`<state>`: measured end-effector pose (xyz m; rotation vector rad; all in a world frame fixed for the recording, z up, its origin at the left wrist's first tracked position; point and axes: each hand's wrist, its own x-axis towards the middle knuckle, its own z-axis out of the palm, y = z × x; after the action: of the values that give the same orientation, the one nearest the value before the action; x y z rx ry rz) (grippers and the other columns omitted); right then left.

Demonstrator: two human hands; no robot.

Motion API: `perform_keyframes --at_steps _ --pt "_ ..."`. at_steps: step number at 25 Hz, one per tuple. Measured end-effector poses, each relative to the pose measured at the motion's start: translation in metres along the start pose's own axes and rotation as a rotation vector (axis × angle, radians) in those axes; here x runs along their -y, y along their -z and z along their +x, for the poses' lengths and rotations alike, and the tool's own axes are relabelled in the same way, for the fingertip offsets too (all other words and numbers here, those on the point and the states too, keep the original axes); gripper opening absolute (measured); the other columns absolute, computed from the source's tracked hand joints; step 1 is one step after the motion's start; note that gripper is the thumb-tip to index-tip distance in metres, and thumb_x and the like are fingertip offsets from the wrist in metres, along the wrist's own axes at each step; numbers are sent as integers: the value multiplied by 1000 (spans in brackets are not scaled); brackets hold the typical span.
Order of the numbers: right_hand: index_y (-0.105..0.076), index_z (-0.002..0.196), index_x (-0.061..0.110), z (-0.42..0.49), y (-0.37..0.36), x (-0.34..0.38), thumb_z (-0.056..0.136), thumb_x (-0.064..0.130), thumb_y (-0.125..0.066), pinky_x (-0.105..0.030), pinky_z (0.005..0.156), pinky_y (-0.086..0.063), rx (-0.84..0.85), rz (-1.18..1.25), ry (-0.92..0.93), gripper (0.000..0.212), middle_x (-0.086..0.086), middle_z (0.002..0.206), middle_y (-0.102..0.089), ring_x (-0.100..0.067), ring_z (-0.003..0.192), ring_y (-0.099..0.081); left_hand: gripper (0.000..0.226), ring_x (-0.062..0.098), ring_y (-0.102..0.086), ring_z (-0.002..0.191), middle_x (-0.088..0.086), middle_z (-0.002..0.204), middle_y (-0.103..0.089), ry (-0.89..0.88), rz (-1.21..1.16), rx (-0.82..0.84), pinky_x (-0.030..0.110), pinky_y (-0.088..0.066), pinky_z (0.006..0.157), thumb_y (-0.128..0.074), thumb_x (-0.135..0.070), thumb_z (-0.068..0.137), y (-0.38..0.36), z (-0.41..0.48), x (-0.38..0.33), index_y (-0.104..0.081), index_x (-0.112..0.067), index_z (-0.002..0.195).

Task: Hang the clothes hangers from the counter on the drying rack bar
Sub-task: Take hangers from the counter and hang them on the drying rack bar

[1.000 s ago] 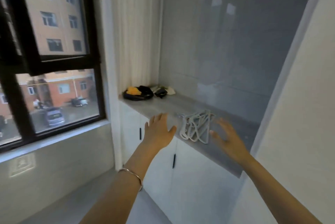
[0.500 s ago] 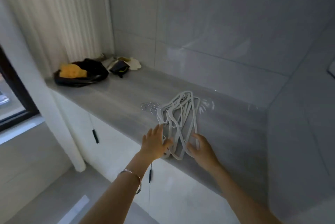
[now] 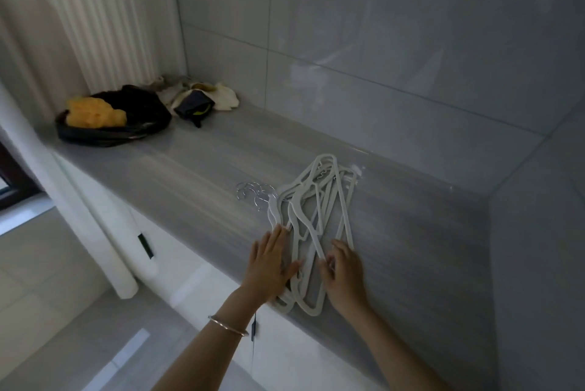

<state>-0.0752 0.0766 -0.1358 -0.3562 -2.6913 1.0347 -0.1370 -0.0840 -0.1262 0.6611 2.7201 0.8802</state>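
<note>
The left hand lies flat on stacked white hangers (hooks pointing left). The right hand pinches one hanger's bar.

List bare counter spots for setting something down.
Bare: the counter stretch between the black bag and the hanger hooks; the strip from the hangers to the right side wall. Crowded: the left corner with bag and cloth pile, and the front edge where left hand and right hand touch the hangers.
</note>
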Motion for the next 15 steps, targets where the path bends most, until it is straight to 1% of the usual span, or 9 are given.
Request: perform_keyframes --at_steps 2,3,4,6,7,9,10,13,15 --pt "-48 80 17 2 6 -4 88 37 -48 -31 90 -38 1 52 47 21 1 129 -47 -18 104 -47 66 16 -41 127 -1 138 -42 24 -355 -198 37 -33 110 -45 -54 90 20 -1 -16 -32 -12 140" --pt "-49 83 17 2 8 -6 88 36 -50 -36 89 -41 -4 83 84 20 8 125 -43 -16 101 -46 60 13 -47 119 -3 131 -47 114 -585 -302 33 -39 103 -50 -47 91 35 2 -23 -34 -11 137" --pt "-51 86 15 2 10 -5 87 40 -48 -41 89 -43 -17 113 118 25 14 122 -41 -16 100 -46 61 15 -48 120 -2 133 -45 219 -778 -384 34 -41 102 -52 -42 91 50 8 -28 -30 -12 139" --pt "-54 91 10 3 9 1 86 43 -43 -46 91 -44 -34 163 195 36 18 117 -42 -13 104 -45 64 22 -51 119 2 135 -43 358 -1004 -442 38 -44 103 -52 -38 92 80 23 -26 -25 -12 144" --pt "-54 93 9 3 8 7 87 42 -43 -47 91 -44 -27 194 224 36 18 116 -43 -11 107 -44 58 23 -57 110 6 128 -50 350 -1099 -465 35 -50 96 -51 -34 94 96 27 -22 -30 -7 141" --pt "-54 96 12 3 4 22 88 41 -44 -49 92 -44 2 262 270 32 22 117 -44 -5 109 -43 37 26 -64 92 11 103 -61 259 -1249 -514 22 -57 73 -45 -22 98 127 22 -19 -45 4 125" --pt "-53 97 15 3 4 33 89 42 -44 -51 93 -43 8 283 301 29 24 116 -43 -2 109 -43 29 31 -64 93 11 95 -63 232 -1274 -537 19 -57 65 -42 -18 100 140 12 -17 -50 5 116" --pt "-51 97 23 -2 2 72 89 44 -43 -59 100 -35 16 309 432 24 24 109 -46 9 112 -38 31 33 -64 100 13 94 -67 173 -1269 -664 18 -57 67 -40 -20 100 176 -39 -16 -58 4 107" --pt "-47 97 38 -11 5 104 90 47 -41 -57 101 -34 30 365 531 12 27 106 -46 10 111 -38 33 28 -67 97 15 100 -67 144 -1233 -772 20 -57 73 -43 -22 99 199 -80 -22 -60 4 108"
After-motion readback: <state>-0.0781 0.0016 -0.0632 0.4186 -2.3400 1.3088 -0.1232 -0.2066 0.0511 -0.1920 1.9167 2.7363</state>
